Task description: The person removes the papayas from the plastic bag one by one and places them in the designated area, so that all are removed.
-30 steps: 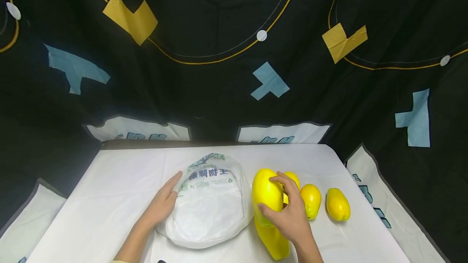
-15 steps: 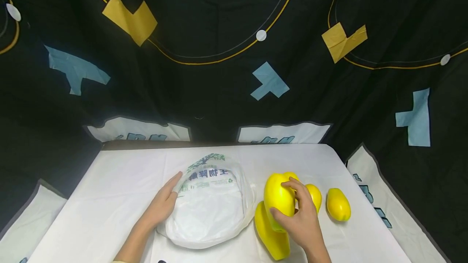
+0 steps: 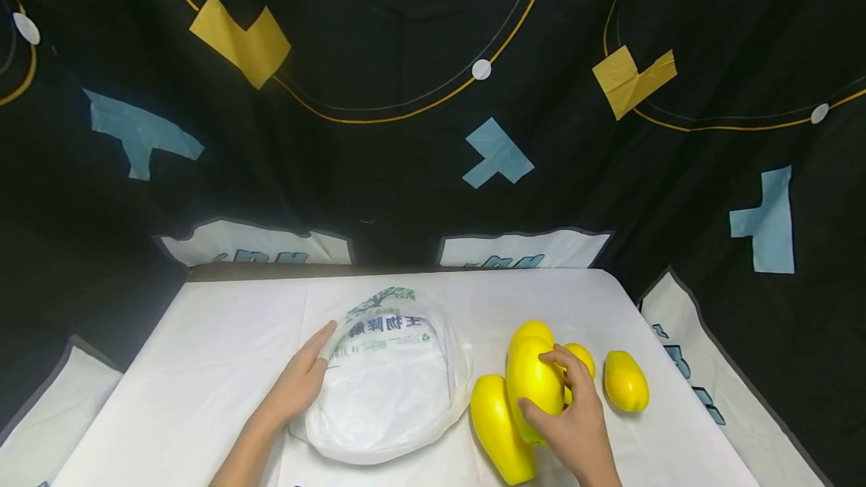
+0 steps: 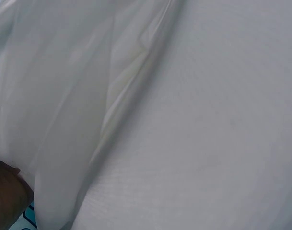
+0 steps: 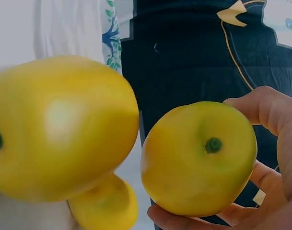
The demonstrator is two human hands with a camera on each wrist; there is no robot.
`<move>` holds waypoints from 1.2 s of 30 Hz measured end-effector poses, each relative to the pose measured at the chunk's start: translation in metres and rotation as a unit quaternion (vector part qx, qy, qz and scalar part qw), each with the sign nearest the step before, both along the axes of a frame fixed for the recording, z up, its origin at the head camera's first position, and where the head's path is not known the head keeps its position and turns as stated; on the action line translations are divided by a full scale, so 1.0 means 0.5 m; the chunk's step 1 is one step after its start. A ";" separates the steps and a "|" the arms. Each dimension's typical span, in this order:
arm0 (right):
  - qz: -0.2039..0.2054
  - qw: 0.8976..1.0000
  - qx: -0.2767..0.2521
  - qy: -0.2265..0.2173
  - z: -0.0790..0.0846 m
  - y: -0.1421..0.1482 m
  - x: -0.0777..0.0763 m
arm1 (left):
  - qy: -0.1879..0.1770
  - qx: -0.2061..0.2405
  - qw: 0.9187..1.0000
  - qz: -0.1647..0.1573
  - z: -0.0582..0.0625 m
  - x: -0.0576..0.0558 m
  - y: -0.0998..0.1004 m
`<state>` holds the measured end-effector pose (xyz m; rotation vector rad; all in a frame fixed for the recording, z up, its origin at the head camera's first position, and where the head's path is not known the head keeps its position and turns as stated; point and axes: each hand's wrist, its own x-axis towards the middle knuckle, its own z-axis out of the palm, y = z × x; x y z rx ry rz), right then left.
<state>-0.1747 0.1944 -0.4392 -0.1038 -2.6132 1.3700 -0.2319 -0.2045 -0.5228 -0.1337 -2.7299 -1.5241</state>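
Note:
A white translucent plastic bag point(image 3: 386, 397) with green and blue print lies puffed out on the white-covered table. My left hand point(image 3: 301, 380) holds it at its left edge; in the left wrist view, the bag point(image 4: 54, 96) hides most of the fingers. My right hand point(image 3: 575, 421) grips a yellow papaya point(image 3: 531, 385) between thumb and fingers. Its green-tinged stem end faces the right wrist camera. To its left lies another, long papaya point(image 3: 499, 431). Whether the held one touches the table, I cannot tell.
Behind the held fruit sits a yellow papaya point(image 3: 533, 331). Partly hidden by my right hand is another yellow fruit point(image 3: 580, 356), and a separate one point(image 3: 625, 382) lies farther right. A black printed cloth point(image 3: 379, 179) hangs behind the table.
My right hand has carried the papaya rightward, away from the bag, and lower, beside the long one. More of the long papaya now shows. My left hand stays at the bag.

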 end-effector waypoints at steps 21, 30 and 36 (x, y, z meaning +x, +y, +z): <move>-0.010 0.998 0.010 -0.057 -0.028 0.036 0.011 | 0.001 -0.002 1.000 0.000 -0.002 -0.002 -0.002; -0.013 0.997 0.012 -0.070 -0.047 0.055 0.024 | 0.002 -0.009 1.000 0.001 0.001 -0.001 0.001; -0.022 0.994 0.025 -0.102 -0.058 0.069 0.031 | 0.001 -0.008 1.000 0.002 0.001 -0.001 0.001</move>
